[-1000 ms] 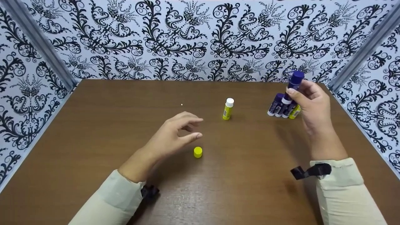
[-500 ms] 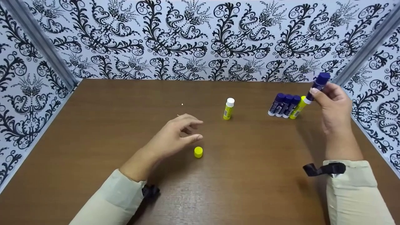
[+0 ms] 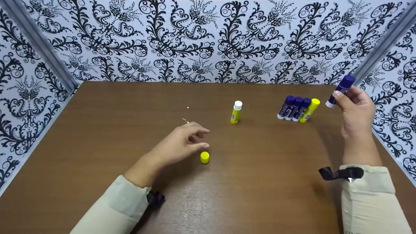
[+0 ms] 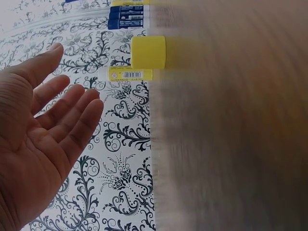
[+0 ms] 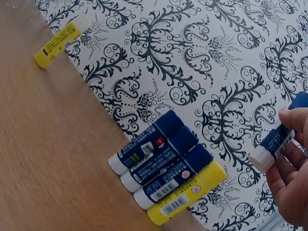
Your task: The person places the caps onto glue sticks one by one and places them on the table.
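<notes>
My right hand (image 3: pixel 357 110) pinches a dark blue glue stick (image 3: pixel 340 91) with a white base, held tilted above the table at the far right. Just left of it stands a tight row of glue sticks: three dark blue ones (image 3: pixel 293 108) and a yellow glue stick (image 3: pixel 309 110) at the right end. Near the middle, an uncapped yellow glue stick (image 3: pixel 236 112) with a white top stands upright. My left hand (image 3: pixel 177 143) hovers with relaxed fingers and holds nothing. Close to its thumb, a yellow cap (image 3: pixel 204 157) sits on the table.
The brown wooden table (image 3: pixel 253 185) is walled at the back and sides by white panels with a black floral pattern (image 3: pixel 195 39). Small pale crumbs (image 3: pixel 185 120) lie beyond my left hand. Each sleeve carries a black strap (image 3: pixel 341 174) at the wrist.
My right hand has carried the dark blue glue stick rightward, away from over the row, so the yellow stick at its end shows fully. My left hand has barely shifted.
</notes>
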Demonstrator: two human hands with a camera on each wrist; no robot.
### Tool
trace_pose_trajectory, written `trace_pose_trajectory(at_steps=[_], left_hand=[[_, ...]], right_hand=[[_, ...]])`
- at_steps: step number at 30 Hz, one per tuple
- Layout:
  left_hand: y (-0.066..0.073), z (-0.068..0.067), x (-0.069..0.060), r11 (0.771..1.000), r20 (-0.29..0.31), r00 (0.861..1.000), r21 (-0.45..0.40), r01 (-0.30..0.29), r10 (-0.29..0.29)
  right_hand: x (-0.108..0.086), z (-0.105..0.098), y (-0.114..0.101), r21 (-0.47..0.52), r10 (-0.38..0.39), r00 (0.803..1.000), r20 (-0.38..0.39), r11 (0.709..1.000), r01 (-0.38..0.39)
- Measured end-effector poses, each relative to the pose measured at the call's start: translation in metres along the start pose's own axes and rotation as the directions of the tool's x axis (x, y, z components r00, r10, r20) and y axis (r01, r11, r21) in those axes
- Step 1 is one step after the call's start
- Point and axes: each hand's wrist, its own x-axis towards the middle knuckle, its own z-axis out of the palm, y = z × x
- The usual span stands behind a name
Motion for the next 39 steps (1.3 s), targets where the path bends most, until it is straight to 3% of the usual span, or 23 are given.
trace_pose_trajectory(at_steps=[6,13,23,32,39], left_hand=[[-0.002,0.001,0.000,1.000,0.016,1.000,0.007,0.007,-0.007],[-0.004,0.001,0.000,0.999,0.029,1.000,0.038,0.000,-0.001],[-0.006,0.002,0.001,0.998,0.063,0.997,0.051,0.038,-0.042],[-0.007,0.003,0.001,0.998,0.078,0.997,0.051,0.025,-0.029],[-0.006,0.002,0.000,0.999,0.103,0.993,0.024,0.048,-0.051]], right_hand=[[0.005,-0.009,0.008,-0.071,0.010,1.000,-0.025,0.997,-0.011],[0.009,-0.019,0.019,-0.083,0.104,0.994,-0.028,0.991,-0.106],[0.013,-0.035,0.038,-0.121,0.152,0.988,0.015,0.981,-0.149],[0.015,-0.043,0.050,-0.193,0.200,0.980,0.020,0.962,-0.192],[0.016,-0.047,0.055,-0.265,0.226,0.974,0.014,0.940,-0.214]])
